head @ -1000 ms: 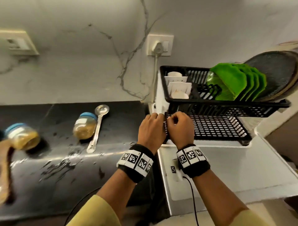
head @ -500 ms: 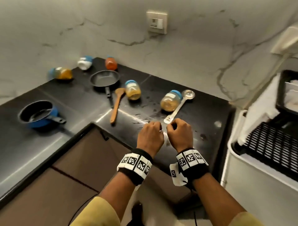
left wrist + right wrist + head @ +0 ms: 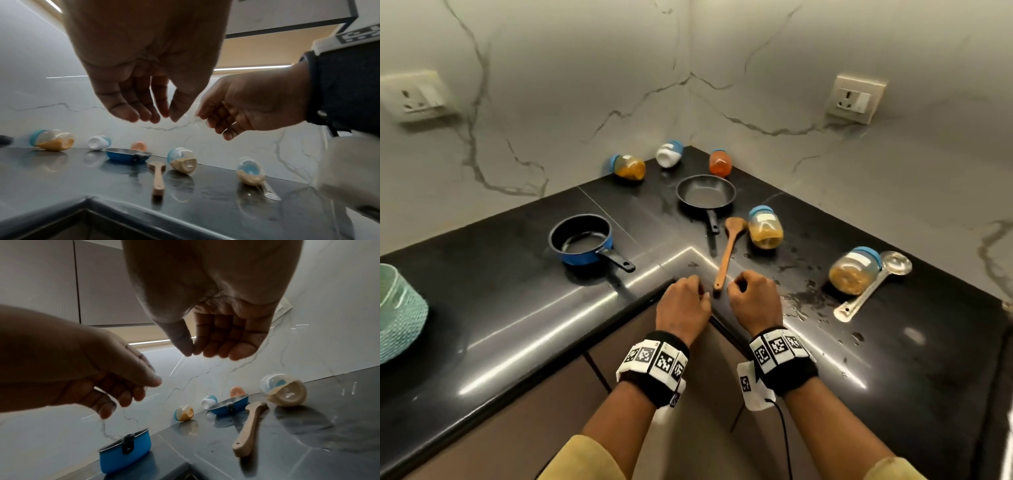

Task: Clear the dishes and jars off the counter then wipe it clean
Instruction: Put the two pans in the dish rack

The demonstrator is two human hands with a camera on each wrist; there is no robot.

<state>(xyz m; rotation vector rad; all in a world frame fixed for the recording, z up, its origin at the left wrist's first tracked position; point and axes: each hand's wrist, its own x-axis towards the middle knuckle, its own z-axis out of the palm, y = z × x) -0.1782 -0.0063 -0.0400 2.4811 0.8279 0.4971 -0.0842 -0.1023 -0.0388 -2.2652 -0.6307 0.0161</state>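
Black corner table [image 3: 482,329] still uncleared: jars, pans, ladle [image 3: 873,286] beyond spoon [image 3: 729,251]. Left hand [image 3: 683,308] and right hand [image 3: 755,301] hover just short of the spoon, loosely curled, seemingly empty. Next: grab spoon handle.

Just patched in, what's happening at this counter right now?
Nothing is picked up yet. The left hand and right hand hover with loosely curled fingers over the inner corner of the black counter, holding nothing. Five jars lie on their sides, with a blue saucepan, a frying pan, a wooden spoon and a metal ladle. Wet splatter shows near the ladle.
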